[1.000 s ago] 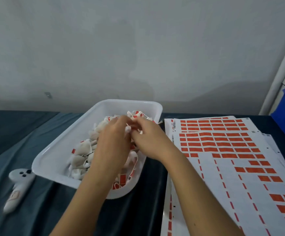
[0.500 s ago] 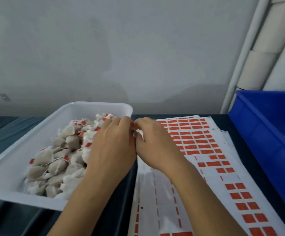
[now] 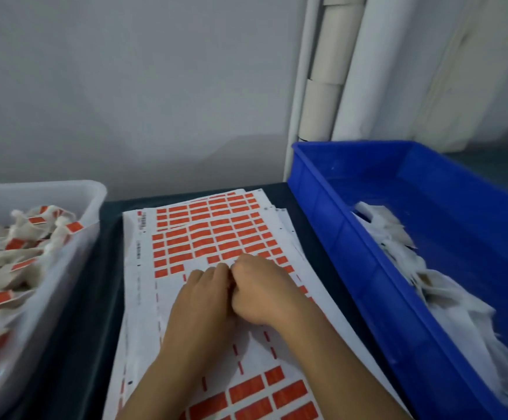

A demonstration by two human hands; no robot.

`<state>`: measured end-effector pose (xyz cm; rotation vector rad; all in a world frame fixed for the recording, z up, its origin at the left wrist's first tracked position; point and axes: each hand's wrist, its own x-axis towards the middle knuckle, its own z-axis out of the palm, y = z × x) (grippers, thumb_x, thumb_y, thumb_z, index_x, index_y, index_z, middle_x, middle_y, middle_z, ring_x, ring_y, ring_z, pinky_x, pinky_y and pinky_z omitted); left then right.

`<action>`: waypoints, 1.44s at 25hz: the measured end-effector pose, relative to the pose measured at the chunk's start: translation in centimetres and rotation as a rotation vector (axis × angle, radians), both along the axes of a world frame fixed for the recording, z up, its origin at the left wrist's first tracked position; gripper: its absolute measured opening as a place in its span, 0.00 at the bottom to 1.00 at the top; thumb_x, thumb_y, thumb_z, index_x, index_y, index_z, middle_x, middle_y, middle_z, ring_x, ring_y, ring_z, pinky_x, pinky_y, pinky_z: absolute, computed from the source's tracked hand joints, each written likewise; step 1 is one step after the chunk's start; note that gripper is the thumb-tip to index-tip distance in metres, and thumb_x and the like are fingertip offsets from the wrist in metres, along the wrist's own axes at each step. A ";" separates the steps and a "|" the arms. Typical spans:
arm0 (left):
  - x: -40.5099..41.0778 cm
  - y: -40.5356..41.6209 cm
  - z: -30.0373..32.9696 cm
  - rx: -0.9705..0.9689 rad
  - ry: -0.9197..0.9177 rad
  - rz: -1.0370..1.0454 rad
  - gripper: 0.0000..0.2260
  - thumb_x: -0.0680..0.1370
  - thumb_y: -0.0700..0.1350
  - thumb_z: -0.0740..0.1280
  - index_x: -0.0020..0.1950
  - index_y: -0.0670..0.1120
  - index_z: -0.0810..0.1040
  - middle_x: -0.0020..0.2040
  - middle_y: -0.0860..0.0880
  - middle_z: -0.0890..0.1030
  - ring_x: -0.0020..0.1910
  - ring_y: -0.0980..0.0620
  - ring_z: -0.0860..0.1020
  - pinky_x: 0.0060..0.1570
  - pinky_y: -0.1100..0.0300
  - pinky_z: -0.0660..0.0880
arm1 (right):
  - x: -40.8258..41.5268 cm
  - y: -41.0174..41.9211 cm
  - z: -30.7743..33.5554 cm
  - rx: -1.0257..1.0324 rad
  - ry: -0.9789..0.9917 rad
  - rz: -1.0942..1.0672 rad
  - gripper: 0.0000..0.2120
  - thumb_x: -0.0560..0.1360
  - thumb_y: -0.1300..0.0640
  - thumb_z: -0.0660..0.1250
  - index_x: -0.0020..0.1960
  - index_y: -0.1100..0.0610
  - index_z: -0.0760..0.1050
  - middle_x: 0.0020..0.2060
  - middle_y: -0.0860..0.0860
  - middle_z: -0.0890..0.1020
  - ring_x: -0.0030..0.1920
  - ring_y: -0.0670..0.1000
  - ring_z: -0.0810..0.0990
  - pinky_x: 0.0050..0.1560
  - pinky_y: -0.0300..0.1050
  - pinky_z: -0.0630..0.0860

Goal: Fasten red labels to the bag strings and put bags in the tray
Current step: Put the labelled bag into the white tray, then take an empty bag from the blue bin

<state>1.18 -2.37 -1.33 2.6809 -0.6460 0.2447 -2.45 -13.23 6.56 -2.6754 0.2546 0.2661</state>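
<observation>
Resting together over the label sheets (image 3: 216, 234), the left hand (image 3: 199, 301) and right hand (image 3: 264, 294) had left the white tray (image 3: 73, 237), above which they met half a second before. Both hands' fingers curled inward and touched at the tips; whether they pinched a label or string could not be told. Labelled bags (image 3: 13, 247) filled the tray at the left. A blue bin (image 3: 352, 237) holding white bags (image 3: 398, 247) now showed more fully at the right, on the dark surface (image 3: 107, 268).
</observation>
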 end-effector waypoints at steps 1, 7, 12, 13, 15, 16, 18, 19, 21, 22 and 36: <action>0.0 -0.2 0.1 0.025 0.008 0.023 0.15 0.75 0.51 0.75 0.59 0.57 0.76 0.53 0.54 0.84 0.46 0.54 0.80 0.46 0.64 0.74 | 0.2 -0.3 0.0 0.011 -0.004 0.022 0.11 0.81 0.56 0.65 0.63 0.52 0.76 0.51 0.50 0.80 0.48 0.53 0.81 0.56 0.50 0.80; 0.0 -1.4 1.5 -0.133 0.090 -0.077 0.25 0.82 0.57 0.67 0.78 0.62 0.64 0.74 0.57 0.75 0.67 0.51 0.78 0.65 0.51 0.77 | 2.4 -5.0 4.1 -0.217 -0.181 -0.018 0.04 0.83 0.50 0.64 0.53 0.49 0.77 0.42 0.46 0.79 0.40 0.46 0.79 0.44 0.43 0.74; -0.7 -2.9 1.5 0.079 0.041 -0.175 0.27 0.83 0.62 0.61 0.81 0.62 0.58 0.78 0.59 0.69 0.75 0.52 0.70 0.75 0.49 0.68 | 3.0 -13.3 8.6 -0.501 -0.277 -0.358 0.07 0.78 0.64 0.66 0.45 0.55 0.71 0.40 0.52 0.74 0.44 0.55 0.75 0.38 0.48 0.69; -0.7 -2.9 1.2 0.083 0.028 -0.184 0.26 0.82 0.62 0.61 0.80 0.62 0.60 0.78 0.59 0.69 0.74 0.52 0.70 0.75 0.50 0.67 | 2.7 -15.0 8.8 -0.491 -0.199 -0.421 0.07 0.77 0.66 0.66 0.44 0.57 0.71 0.41 0.54 0.74 0.44 0.56 0.74 0.38 0.48 0.70; -0.7 -2.9 0.6 0.088 0.001 -0.186 0.25 0.82 0.61 0.62 0.79 0.62 0.63 0.76 0.59 0.71 0.73 0.52 0.72 0.74 0.51 0.68 | 2.1 -17.4 8.7 -0.407 0.007 -0.487 0.08 0.76 0.66 0.67 0.42 0.58 0.70 0.43 0.55 0.75 0.45 0.57 0.75 0.41 0.50 0.74; -0.6 -2.8 0.4 0.087 -0.008 -0.187 0.24 0.82 0.61 0.62 0.78 0.62 0.65 0.76 0.59 0.72 0.72 0.52 0.73 0.73 0.52 0.69 | 1.8 -18.2 8.3 -0.375 0.110 -0.498 0.06 0.77 0.64 0.68 0.43 0.58 0.72 0.45 0.55 0.76 0.47 0.57 0.77 0.47 0.51 0.77; -0.5 -2.7 0.0 0.083 -0.013 -0.192 0.23 0.82 0.61 0.62 0.77 0.61 0.68 0.74 0.59 0.74 0.70 0.51 0.74 0.72 0.52 0.70 | 1.5 -19.3 7.0 -0.347 0.185 -0.522 0.07 0.78 0.56 0.70 0.51 0.60 0.75 0.48 0.56 0.78 0.52 0.59 0.79 0.58 0.56 0.79; -0.5 -2.6 -0.1 0.086 -0.019 -0.195 0.22 0.81 0.61 0.63 0.76 0.61 0.69 0.74 0.58 0.75 0.69 0.51 0.74 0.71 0.52 0.71 | 1.4 -19.6 6.3 -0.351 0.156 -0.556 0.11 0.79 0.53 0.69 0.54 0.60 0.75 0.49 0.56 0.79 0.54 0.59 0.79 0.59 0.56 0.78; -0.6 -2.5 -0.3 0.083 -0.036 -0.198 0.21 0.81 0.60 0.64 0.74 0.60 0.72 0.72 0.57 0.77 0.68 0.51 0.76 0.69 0.52 0.72 | 1.1 -19.9 5.1 -0.399 0.015 -0.630 0.12 0.80 0.50 0.69 0.56 0.58 0.74 0.48 0.55 0.77 0.53 0.58 0.79 0.55 0.54 0.78; -0.6 -2.4 -0.3 0.076 -0.041 -0.200 0.21 0.81 0.60 0.64 0.74 0.59 0.73 0.71 0.57 0.77 0.67 0.51 0.76 0.69 0.52 0.72 | 1.1 -19.9 4.9 -0.422 -0.050 -0.658 0.11 0.80 0.52 0.69 0.56 0.58 0.73 0.46 0.55 0.76 0.50 0.58 0.78 0.51 0.53 0.76; -1.6 -0.4 2.5 -0.324 0.339 -0.159 0.24 0.79 0.67 0.56 0.74 0.68 0.64 0.78 0.65 0.66 0.75 0.57 0.70 0.73 0.49 0.71 | 1.7 -13.3 10.8 -0.538 -0.624 -0.387 0.05 0.82 0.58 0.66 0.50 0.57 0.81 0.42 0.54 0.80 0.38 0.54 0.76 0.33 0.44 0.66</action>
